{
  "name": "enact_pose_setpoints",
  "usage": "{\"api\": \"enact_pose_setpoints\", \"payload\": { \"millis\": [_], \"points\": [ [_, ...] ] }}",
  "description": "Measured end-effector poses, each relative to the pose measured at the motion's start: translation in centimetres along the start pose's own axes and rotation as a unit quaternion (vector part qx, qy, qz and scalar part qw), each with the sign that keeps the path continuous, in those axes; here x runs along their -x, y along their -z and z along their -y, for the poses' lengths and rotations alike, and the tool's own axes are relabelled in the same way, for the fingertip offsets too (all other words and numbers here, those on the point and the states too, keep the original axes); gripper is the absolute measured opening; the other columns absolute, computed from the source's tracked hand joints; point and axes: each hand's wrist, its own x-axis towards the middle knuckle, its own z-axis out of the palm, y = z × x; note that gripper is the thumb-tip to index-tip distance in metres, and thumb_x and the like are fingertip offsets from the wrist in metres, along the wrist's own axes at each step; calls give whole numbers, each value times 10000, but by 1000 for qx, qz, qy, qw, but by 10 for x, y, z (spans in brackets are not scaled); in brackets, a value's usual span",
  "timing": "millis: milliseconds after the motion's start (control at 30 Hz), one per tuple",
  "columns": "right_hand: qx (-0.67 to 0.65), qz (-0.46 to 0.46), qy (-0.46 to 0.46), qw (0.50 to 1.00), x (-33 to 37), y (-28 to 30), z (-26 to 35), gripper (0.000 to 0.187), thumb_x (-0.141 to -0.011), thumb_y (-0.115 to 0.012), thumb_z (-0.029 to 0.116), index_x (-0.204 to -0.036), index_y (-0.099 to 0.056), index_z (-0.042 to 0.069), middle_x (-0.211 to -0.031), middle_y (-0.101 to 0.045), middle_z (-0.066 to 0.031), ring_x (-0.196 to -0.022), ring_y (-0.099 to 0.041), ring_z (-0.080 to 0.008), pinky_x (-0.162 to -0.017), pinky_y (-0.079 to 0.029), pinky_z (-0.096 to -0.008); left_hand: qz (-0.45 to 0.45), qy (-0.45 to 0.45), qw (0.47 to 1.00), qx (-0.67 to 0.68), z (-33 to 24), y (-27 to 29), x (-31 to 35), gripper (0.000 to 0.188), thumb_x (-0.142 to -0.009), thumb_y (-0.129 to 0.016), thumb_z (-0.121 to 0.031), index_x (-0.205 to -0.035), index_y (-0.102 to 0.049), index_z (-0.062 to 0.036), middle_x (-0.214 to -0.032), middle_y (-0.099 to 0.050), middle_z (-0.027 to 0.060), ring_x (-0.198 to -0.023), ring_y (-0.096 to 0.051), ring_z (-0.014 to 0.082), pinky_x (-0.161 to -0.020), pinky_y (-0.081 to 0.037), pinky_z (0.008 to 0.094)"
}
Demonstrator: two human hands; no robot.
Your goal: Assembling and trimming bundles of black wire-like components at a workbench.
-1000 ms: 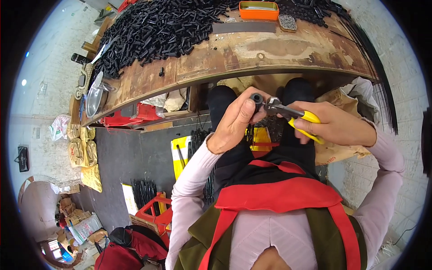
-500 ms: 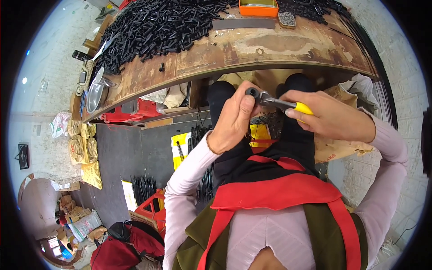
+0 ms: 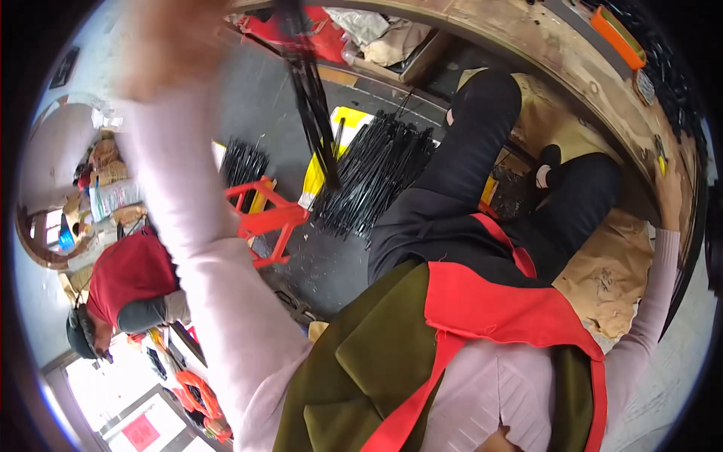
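Observation:
My left hand (image 3: 173, 49) is a blur high at the left, its arm stretched out. Beside it a bundle of thin black rods (image 3: 312, 98) hangs slanting through the air over the floor. The bundle's top runs to the upper edge of the picture, and the fingers there are smeared. On the bench at the far right, my right hand (image 3: 669, 197) is closed around pliers (image 3: 662, 160) with a yellow grip. Below the hanging bundle, many similar black rods (image 3: 380, 177) lie in a heap on the floor, partly over a yellow and white sheet (image 3: 322, 167).
A red plastic stool (image 3: 275, 218) stands left of the heap. Further left, another person in a dark red top (image 3: 132, 282) bends over. The wooden bench (image 3: 520, 34) carries an orange tray (image 3: 619, 39), a small box (image 3: 643, 87) and black parts (image 3: 678, 79). Brown paper (image 3: 602, 275) lies beside my legs.
My hands have parted: the left swung out to the left with the black rods, the right moved right to the bench with the pliers. The whole view has turned left.

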Motion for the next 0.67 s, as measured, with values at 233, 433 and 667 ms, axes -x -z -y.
{"api": "enact_pose_setpoints", "payload": {
  "millis": [233,433,667],
  "points": [
    [81,-76,154,982,-4,12,-8,402,-992,-497,298,-1317,-497,60,-1172,-577,-293,-1005,-565,-482,-873,-448,-520,101,128,973,-163,256,-105,124,310,-1016,-463,-308,-1056,-596,-31,-808,-626,239,-823,-641,392,-715,-493,461],
    [47,-89,120,988,70,58,37,316,-942,-542,124,-1238,-588,26,-1094,-618,-190,-898,-608,-343,-715,-493,-432,190,-30,913,-359,388,-166,166,464,-906,-607,-382,-1298,-578,-136,-1370,-500,230,-1203,-524,406,-990,-449,469],
    [-125,-154,-68,978,101,89,70,201,-871,-624,205,-1011,-649,63,-938,-629,-184,-974,-615,-337,-823,-504,-441,443,-10,870,-217,353,-145,89,543,-856,-663,-220,-1365,-539,-81,-1451,-442,232,-1342,-426,395,-1109,-351,427]
  ]
}}
